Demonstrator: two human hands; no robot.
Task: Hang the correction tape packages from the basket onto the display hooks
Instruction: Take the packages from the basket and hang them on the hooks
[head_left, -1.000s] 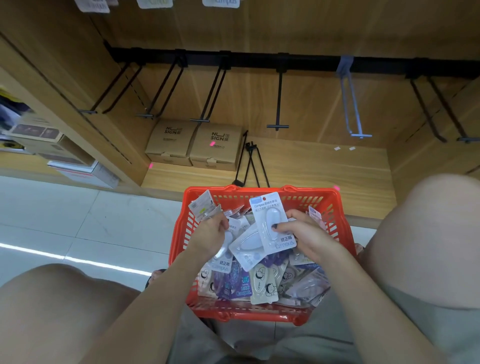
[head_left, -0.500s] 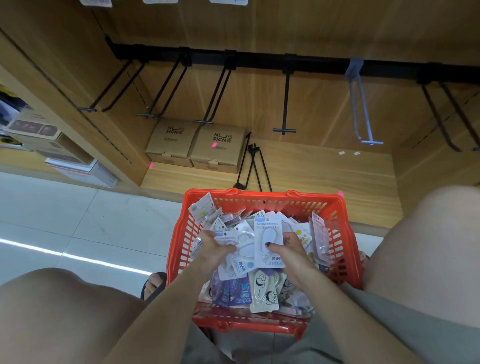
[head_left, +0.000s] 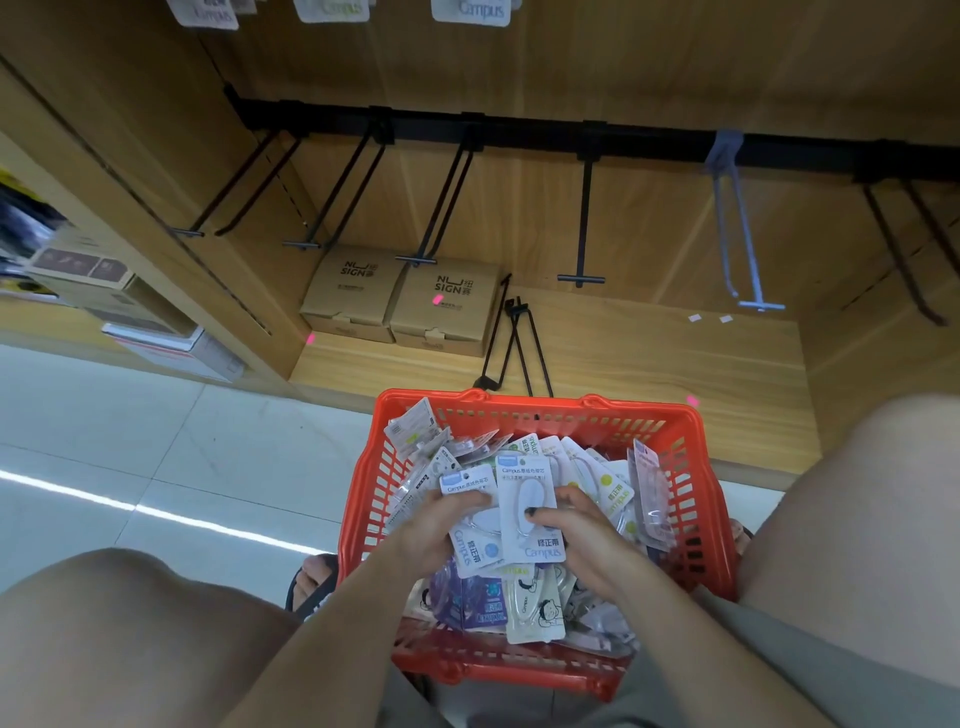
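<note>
A red plastic basket (head_left: 519, 415) sits between my knees, heaped with several correction tape packages. My right hand (head_left: 576, 540) pinches a white and blue Campus package (head_left: 524, 499) upright over the heap. My left hand (head_left: 436, 530) grips another white and blue package (head_left: 465, 483) just to its left. Above the basket, several bare black display hooks, one of them (head_left: 582, 228), hang from a black rail (head_left: 519, 135) on the wooden back panel. A single grey hook (head_left: 737, 239) hangs further right.
Two brown NU SIGN cardboard boxes (head_left: 405, 301) stand on the wooden bottom shelf (head_left: 649, 364). Loose black hooks (head_left: 514, 343) lie beside them. More Campus packages (head_left: 470, 10) hang at the top edge. Stacked boxes (head_left: 104, 291) fill the left bay. My knees flank the basket on the tiled floor.
The camera tilted slightly and the basket appears lower. Both hands sank deeper into the heap, and the left hand took hold of a second white and blue package beside the first.
</note>
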